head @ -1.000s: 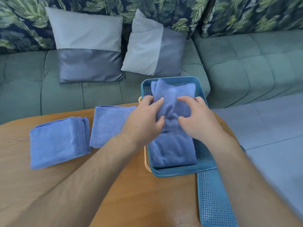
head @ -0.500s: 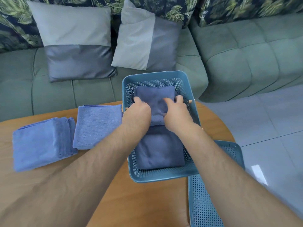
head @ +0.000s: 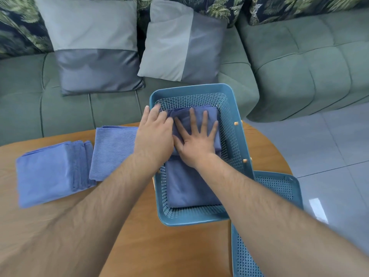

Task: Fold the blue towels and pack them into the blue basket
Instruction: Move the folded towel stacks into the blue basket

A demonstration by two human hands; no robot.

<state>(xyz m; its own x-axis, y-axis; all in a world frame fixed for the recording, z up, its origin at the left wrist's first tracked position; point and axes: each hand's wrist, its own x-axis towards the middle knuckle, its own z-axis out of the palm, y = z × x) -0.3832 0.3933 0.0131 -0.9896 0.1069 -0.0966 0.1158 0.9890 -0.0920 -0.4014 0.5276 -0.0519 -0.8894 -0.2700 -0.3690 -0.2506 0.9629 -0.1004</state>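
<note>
I am in the packing step, settling a folded towel point(head: 210, 118) into the far half of the basket point(head: 189, 89). My right hand point(head: 196, 144) lies flat on it, fingers straight and spread wide, pressing the cloth down. My left hand point(head: 154, 134) sits at the far-left corner of the towel, against the basket's left wall. Its fingers are bent over the towel's edge, and I cannot tell whether they pinch the cloth or only push it in.

The towel overlaps a second one point(head: 189, 186) that fills the near half of the basket, so the far end sits a little higher. The basket stands on the right of the table point(head: 169, 246), with what looks like a lid point(head: 279, 182) just beside it on the near right.

The job seems to be partly done. To the left, just beside the basket, one folded towel point(head: 113, 150) lies on the table, and farther left is a stack point(head: 46, 172) of several more, all already folded.

Next, I judge, I should smooth this towel level, lift both hands out, and reach left for the single towel. It should go in squarely and flat so its folds do not open and there is room for the stack.
</note>
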